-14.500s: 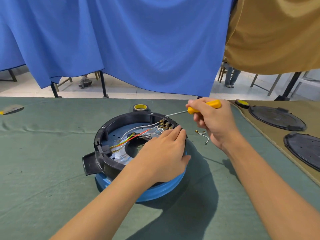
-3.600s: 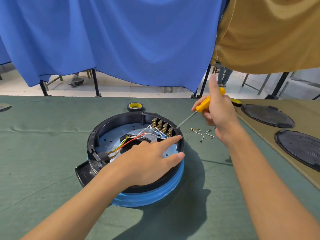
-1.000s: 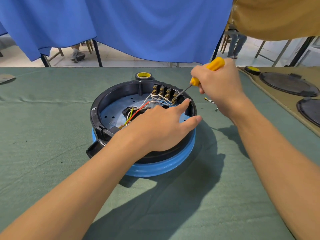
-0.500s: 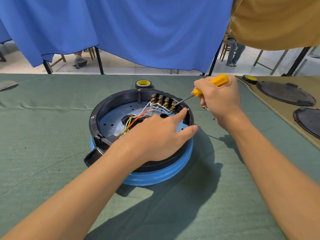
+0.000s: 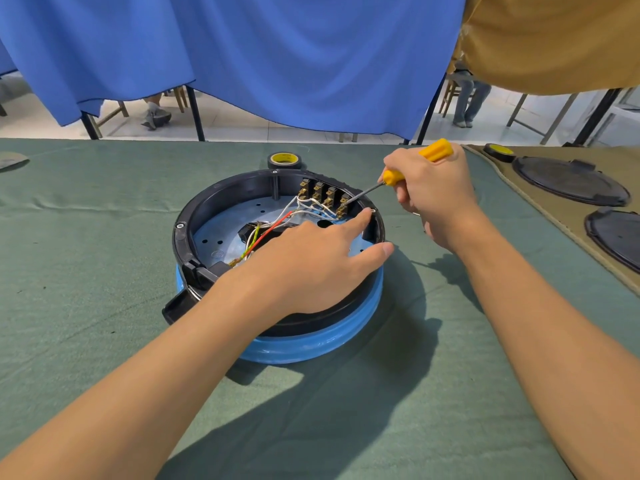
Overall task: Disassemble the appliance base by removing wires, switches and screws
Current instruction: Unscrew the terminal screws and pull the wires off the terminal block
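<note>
The appliance base (image 5: 313, 341) sits on the green counter (image 5: 104, 289), the left hand (image 5: 311, 268) flat across its rim, fingers (image 5: 349, 226) straight and slightly spread. The right hand (image 5: 436, 199) has its fingers wrapped round a yellow-handled screwdriver (image 5: 393, 176), tip against the rightmost switch (image 5: 343, 205).

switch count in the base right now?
4, in a row on the far inner wall of the appliance base: first switch, second switch, third switch, fourth switch, at the screwdriver tip. The left hand could hide more.
</note>
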`<act>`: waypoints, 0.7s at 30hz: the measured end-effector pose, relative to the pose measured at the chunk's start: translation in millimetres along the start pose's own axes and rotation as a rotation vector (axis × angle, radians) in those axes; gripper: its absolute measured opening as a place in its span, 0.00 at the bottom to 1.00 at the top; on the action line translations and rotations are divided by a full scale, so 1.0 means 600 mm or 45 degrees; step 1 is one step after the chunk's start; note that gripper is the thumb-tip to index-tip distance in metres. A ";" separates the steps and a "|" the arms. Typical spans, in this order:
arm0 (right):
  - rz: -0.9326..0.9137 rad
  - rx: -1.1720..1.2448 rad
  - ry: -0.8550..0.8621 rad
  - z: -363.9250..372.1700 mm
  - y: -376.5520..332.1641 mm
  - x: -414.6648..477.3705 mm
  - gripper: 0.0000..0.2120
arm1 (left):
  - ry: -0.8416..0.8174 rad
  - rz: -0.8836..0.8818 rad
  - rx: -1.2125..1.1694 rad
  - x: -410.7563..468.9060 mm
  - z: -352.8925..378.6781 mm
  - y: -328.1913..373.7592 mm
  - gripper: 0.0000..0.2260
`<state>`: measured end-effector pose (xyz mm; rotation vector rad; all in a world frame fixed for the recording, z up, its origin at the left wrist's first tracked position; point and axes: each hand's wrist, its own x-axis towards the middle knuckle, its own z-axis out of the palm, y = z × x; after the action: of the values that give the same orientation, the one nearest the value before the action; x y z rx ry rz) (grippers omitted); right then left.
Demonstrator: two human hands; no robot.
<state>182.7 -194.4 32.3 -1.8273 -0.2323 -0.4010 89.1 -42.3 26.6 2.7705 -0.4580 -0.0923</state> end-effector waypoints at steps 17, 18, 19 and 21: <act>0.023 -0.115 -0.188 -0.007 -0.021 0.002 0.16 | 0.010 -0.022 0.006 0.004 0.007 -0.006 0.27; -0.025 -0.168 -0.207 -0.006 -0.023 -0.001 0.16 | 0.002 -0.058 -0.004 0.005 0.006 -0.005 0.28; -0.064 -0.204 -0.222 -0.005 -0.026 -0.003 0.15 | -0.005 -0.070 0.000 0.005 0.004 -0.005 0.28; -0.121 -0.240 -0.248 -0.004 -0.029 -0.007 0.15 | -0.010 0.001 0.048 0.002 0.002 -0.001 0.25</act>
<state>172.3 -191.5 47.0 -2.0486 -0.4289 -0.3197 90.2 -42.5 25.1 2.8079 -0.4670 -0.0957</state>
